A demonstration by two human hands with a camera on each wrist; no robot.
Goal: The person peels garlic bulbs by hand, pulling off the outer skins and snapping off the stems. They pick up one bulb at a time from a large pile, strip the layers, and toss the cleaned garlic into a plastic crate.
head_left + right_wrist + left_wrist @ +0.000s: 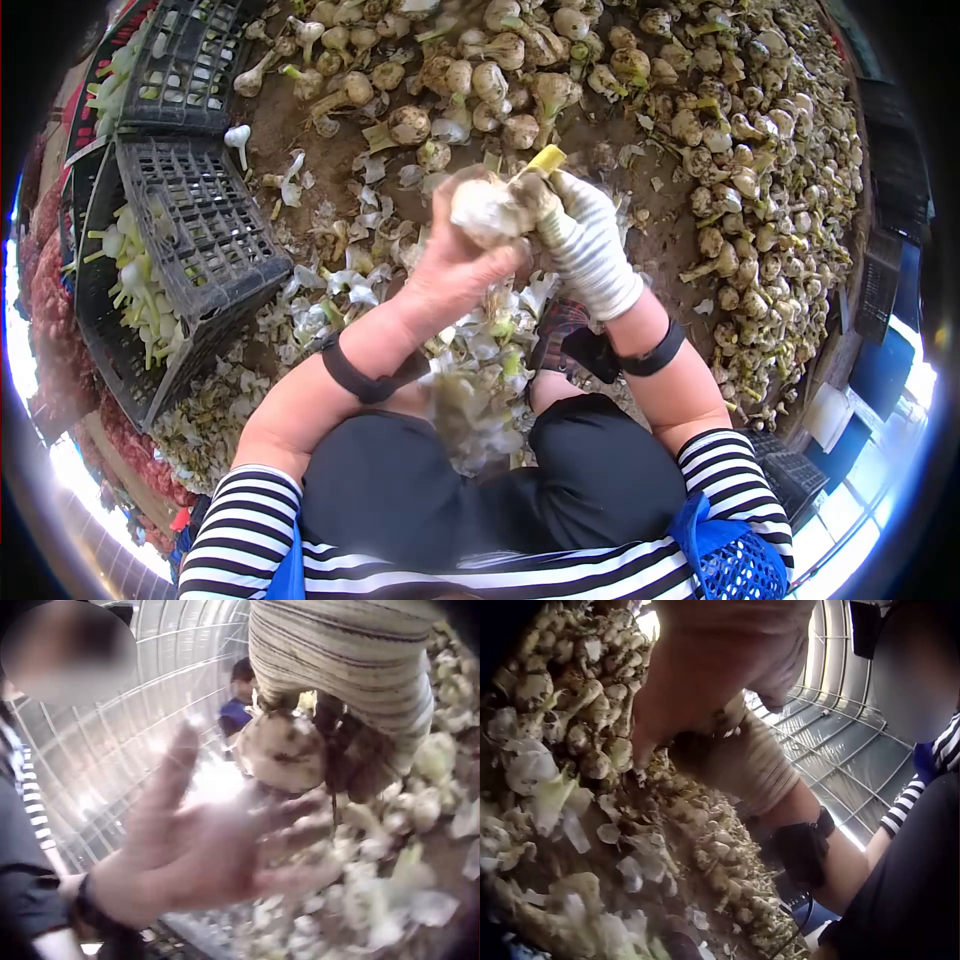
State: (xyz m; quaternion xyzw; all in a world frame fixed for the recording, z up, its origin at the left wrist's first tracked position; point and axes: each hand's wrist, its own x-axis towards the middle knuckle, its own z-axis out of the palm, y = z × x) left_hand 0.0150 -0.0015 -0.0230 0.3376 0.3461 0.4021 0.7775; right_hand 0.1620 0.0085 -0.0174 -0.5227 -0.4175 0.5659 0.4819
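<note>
A whitish garlic bulb (482, 212) with soil on its skin and a cut yellow-green stem (546, 160) is up in front of the knees. My right hand (592, 240), in a white-and-grey striped glove, grips it by the stem side. From the left, my bare left hand (455, 262) comes close around the bulb. The right wrist view shows that left hand (202, 847) blurred, its fingers spread and fairly straight just below the bulb (281, 754). In the left wrist view the back of the left hand (712, 660) hides most of the bulb.
Black plastic crates (205, 215) with cleaned garlic stand at the left. A large heap of unpeeled garlic (760, 220) spreads along the right and back. Loose papery skins (350, 285) litter the ground near the feet. Another person (238, 701) is in the background.
</note>
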